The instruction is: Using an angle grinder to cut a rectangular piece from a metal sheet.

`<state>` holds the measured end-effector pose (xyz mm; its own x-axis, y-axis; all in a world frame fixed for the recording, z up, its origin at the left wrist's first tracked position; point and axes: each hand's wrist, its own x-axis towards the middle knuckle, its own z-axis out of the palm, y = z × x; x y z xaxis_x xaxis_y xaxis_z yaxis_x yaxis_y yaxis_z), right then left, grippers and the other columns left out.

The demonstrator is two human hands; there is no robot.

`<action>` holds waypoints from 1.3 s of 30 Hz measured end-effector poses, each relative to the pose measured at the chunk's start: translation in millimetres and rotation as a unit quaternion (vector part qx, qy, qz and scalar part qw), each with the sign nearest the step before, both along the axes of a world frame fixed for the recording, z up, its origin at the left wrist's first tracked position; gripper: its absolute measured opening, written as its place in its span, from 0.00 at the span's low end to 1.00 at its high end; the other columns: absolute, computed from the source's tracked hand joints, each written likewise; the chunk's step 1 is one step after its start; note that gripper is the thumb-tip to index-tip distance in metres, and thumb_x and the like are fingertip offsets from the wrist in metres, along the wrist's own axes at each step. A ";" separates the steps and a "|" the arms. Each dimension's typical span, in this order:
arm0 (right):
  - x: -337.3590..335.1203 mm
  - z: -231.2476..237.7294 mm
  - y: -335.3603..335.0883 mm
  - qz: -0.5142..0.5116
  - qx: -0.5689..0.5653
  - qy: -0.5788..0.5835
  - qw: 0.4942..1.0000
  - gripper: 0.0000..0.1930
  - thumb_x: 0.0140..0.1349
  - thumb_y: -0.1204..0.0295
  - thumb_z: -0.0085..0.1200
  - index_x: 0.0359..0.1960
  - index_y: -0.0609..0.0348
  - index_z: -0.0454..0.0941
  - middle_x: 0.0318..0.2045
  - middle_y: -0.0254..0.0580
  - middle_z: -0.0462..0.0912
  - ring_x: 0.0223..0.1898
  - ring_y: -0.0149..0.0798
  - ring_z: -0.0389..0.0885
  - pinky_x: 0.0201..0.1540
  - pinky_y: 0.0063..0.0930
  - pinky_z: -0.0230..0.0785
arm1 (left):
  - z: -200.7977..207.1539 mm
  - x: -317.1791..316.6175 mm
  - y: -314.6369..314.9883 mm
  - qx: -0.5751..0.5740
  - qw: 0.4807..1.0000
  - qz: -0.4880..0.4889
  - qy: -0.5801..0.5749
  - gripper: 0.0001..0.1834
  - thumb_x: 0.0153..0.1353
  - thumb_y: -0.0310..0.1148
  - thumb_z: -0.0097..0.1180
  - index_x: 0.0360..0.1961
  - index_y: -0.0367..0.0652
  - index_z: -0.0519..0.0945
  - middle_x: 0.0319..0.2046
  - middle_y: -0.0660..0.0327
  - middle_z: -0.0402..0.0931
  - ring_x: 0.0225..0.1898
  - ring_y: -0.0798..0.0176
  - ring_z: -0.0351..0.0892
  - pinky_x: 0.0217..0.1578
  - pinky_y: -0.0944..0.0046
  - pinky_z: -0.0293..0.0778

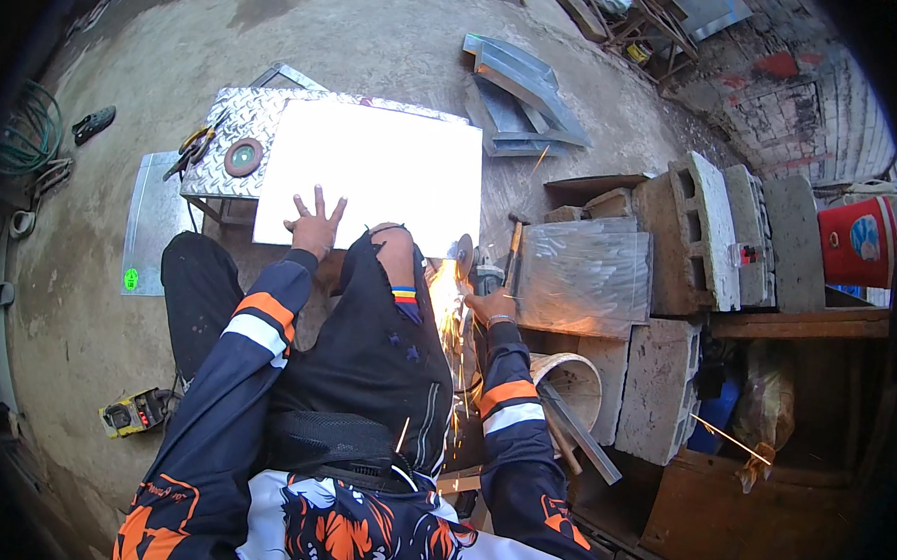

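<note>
My left hand (316, 224) lies with fingers spread on the near edge of a bright white sheet (383, 172), pressing beside my bent knee. The sheet rests over a diamond-tread metal plate (238, 106). My right hand (492, 304) is closed around an angle grinder (487, 277). Its disc (464, 253) stands upright at the sheet's near right corner, and orange sparks (447, 305) spray down past my leg. On the plate, left of the sheet, sit a round abrasive disc (243, 157) and pliers (202, 143).
A hammer (514, 258) lies right of the grinder, against a stack of clear-looking sheets (581, 271). Concrete blocks (659, 389), a pipe (574, 381) and a red bucket (855, 243) crowd the right. Bent metal channels (527, 93) lie ahead; a yellow-black device (134, 412) sits left.
</note>
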<state>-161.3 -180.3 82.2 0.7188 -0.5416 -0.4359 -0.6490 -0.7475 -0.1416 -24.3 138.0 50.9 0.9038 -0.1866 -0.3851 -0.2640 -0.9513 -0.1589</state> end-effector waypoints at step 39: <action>1.0 10.2 8.2 -0.041 0.044 0.004 0.998 0.34 0.35 0.52 0.65 0.35 0.74 0.76 0.39 0.63 0.77 0.43 0.53 0.78 0.47 0.35 0.70 | 7.6 -0.7 -0.1 0.018 1.000 0.002 0.009 0.41 0.57 0.25 0.46 0.66 0.66 0.41 0.67 0.47 0.30 0.62 0.30 0.45 0.43 0.42 0.72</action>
